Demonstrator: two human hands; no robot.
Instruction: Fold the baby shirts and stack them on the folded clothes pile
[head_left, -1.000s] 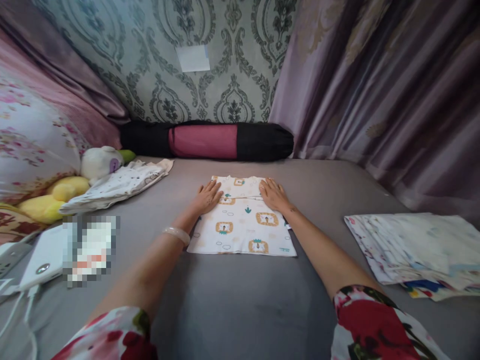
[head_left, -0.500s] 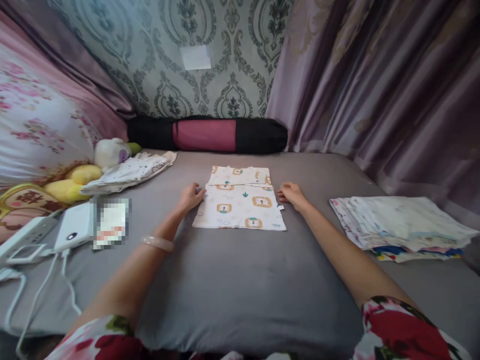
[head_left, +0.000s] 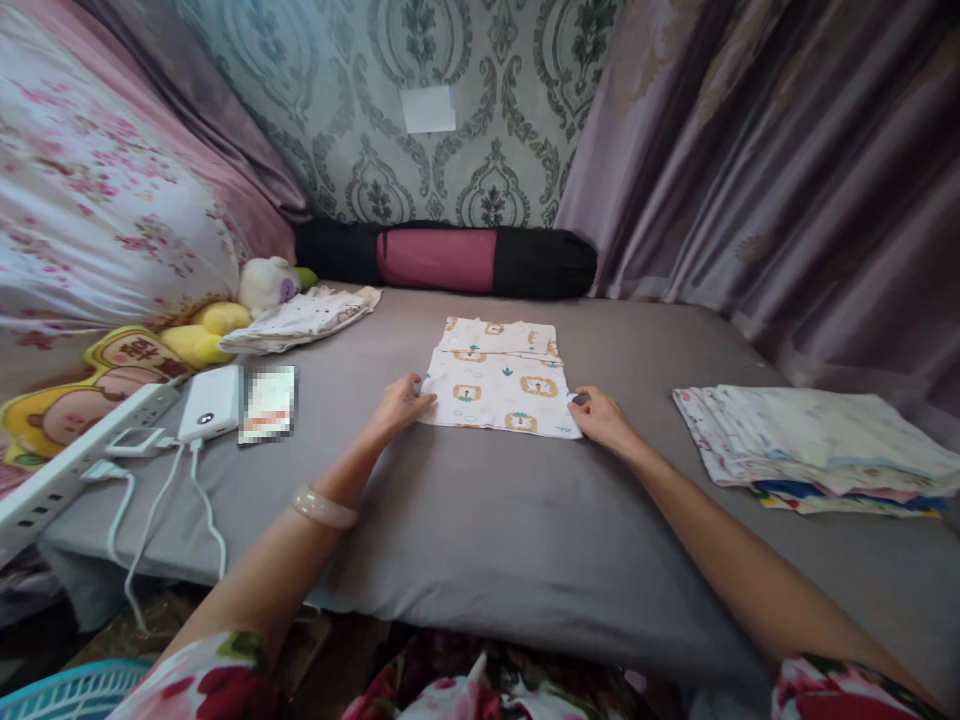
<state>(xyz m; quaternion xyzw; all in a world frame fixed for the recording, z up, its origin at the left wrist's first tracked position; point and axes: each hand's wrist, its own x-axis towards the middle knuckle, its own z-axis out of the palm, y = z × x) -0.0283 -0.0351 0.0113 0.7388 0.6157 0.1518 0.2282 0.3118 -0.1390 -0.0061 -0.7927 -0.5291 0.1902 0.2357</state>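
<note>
A cream cloth (head_left: 499,378) printed with orange squares and teal marks lies folded flat on the grey bed sheet (head_left: 480,520). My left hand (head_left: 401,403) pinches the cloth's near left corner, fingers curled. My right hand (head_left: 600,415) grips the near right corner the same way. A pale bangle (head_left: 324,507) sits on my left wrist. Both arms reach forward from floral sleeves.
A stack of folded cloths (head_left: 814,450) lies at the right. A white garment (head_left: 304,318) and plush toys (head_left: 225,320) sit at the back left. A power bank (head_left: 210,402), cables and a power strip (head_left: 71,455) lie at left. A black and pink roll (head_left: 446,258) lines the wall.
My hands slid off the top of the cloth, down its sides to the near corners, and closed on them. The camera pulled back from the bed.
</note>
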